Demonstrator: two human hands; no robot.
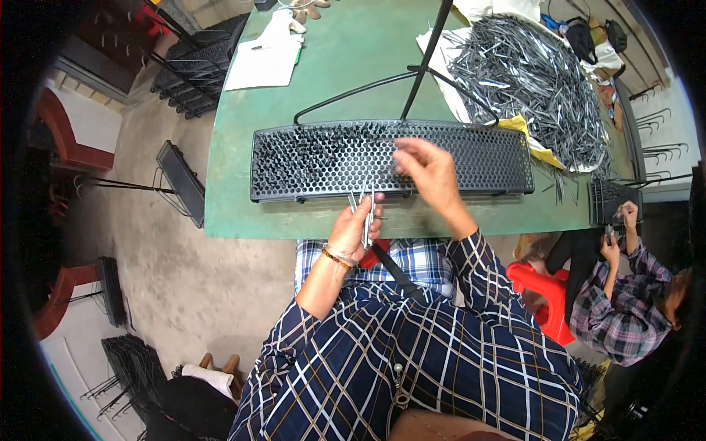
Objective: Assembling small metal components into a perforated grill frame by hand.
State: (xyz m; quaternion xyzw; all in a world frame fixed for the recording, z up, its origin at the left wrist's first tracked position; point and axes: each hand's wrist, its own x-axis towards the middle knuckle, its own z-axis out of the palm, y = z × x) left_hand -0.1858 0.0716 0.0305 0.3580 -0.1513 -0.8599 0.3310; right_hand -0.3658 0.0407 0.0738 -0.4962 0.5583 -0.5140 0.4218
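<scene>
A long black perforated rack (471,158) lies on the green table, its many round holes facing up. Dark slender pieces (294,151) stand in the holes over its left part; holes farther right show bare. Just in front of the rack's near edge, my left hand (353,228) is closed around a small bunch of thin grey metal strips (368,213) that point upward. Above the middle of the rack hovers my right hand (434,176), its fingers bent and smeared by motion. Whether anything is between those fingertips does not show.
Black rods (412,81) rise from the rack's far side. A big heap of dark strips (522,81) covers the far right of the green table (243,213). White papers (261,66) and gloves (290,22) lie far left. At right, a co-worker (625,294) sits by a red stool (540,294).
</scene>
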